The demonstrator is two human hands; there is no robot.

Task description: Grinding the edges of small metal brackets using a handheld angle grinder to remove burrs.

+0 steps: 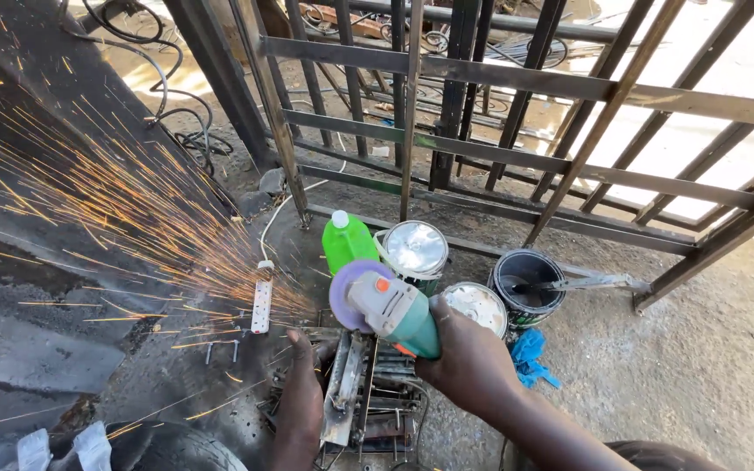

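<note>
Head view: grinding at a metal workpiece [351, 397].
Right hand [473, 362]: fingers clenched round the green grinder [394, 310], disc left of them.
Left hand [301, 397]: pressing the workpiece flat.
Sparks [133, 209]: streaming left, away from cans [416, 249].
Advice: hold both firm.

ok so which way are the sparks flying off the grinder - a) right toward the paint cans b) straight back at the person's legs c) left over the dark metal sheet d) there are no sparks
c: the right hand grips the green grinder, and the orange sparks fan out to the left across the dark metal sheet, away from the paint cans, while the left hand steadies the metal workpiece.
</note>
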